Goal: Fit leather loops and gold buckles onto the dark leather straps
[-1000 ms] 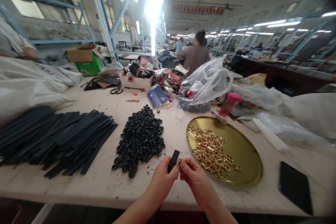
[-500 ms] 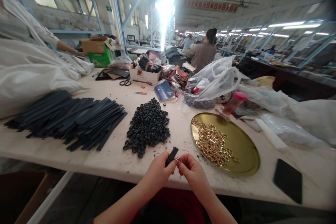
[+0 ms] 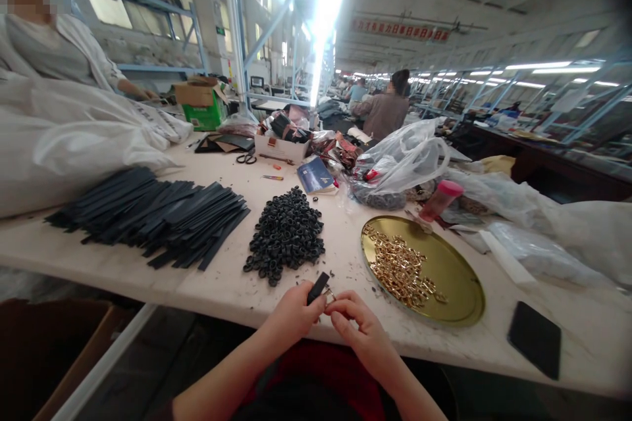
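My left hand point(image 3: 296, 310) is closed around a short black strap point(image 3: 317, 288), whose end sticks up past the fingers. At its upper edge sits a small gold buckle point(image 3: 330, 296), partly hidden by fingertips. My right hand point(image 3: 359, 323) has its curled fingertips at the buckle, the thumb slightly lower. Beyond the hands lies a heap of small black loops point(image 3: 285, 233). Flat black strips point(image 3: 162, 218) are piled to the left. To the right, a round gold tray point(image 3: 457, 276) carries many gold buckles point(image 3: 402, 270).
A dark tablet-like slab point(image 3: 536, 339) lies by the right front edge. Farther back are a blue booklet point(image 3: 316, 175), scissors point(image 3: 246, 158), a white box point(image 3: 280, 148), a plastic bag point(image 3: 405, 161) and a pink-lidded jar point(image 3: 442, 200). A person point(image 3: 54, 52) stands behind a white sack point(image 3: 64, 138).
The camera view has turned a little to the left. My right fingers have loosened and spread somewhat at the buckle, which shows more clearly. My left hand keeps the strap.
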A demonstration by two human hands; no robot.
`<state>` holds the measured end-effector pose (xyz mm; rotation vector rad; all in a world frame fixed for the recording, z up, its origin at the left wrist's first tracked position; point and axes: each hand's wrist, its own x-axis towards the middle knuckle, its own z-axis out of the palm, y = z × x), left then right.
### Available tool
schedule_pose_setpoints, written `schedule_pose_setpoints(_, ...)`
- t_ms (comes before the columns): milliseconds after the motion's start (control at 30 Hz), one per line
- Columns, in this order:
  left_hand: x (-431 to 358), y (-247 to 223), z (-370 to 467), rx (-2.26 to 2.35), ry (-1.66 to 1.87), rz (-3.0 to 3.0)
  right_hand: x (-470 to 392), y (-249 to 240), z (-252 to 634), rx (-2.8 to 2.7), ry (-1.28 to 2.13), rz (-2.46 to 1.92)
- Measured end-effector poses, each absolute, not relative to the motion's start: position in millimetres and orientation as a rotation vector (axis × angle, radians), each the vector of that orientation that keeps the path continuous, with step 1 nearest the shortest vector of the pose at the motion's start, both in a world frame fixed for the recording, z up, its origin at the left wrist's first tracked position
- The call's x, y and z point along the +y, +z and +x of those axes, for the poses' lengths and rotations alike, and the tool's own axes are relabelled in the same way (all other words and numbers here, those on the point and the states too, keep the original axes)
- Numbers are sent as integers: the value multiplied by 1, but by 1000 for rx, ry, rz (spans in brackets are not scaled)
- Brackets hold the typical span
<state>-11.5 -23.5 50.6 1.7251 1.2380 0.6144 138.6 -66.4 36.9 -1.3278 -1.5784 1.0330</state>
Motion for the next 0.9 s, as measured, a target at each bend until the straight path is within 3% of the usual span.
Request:
schedule_pose_setpoints(267,-32,50,-21,958,384,1457,-64,23,145,-1255,1356,-1253)
schedule_pose_setpoints(433,-30,52,-30,1066,400,1670,-59,24,133,-567,1512,-1096)
schedule_pose_setpoints(567,-28,48,-29,1079,392,1870,-58,21,118,-379,1681,-1010)
schedule_pose_setpoints(900,-20,37,-24,1105,503,1649,-46,15,113,-560,1362,-1228)
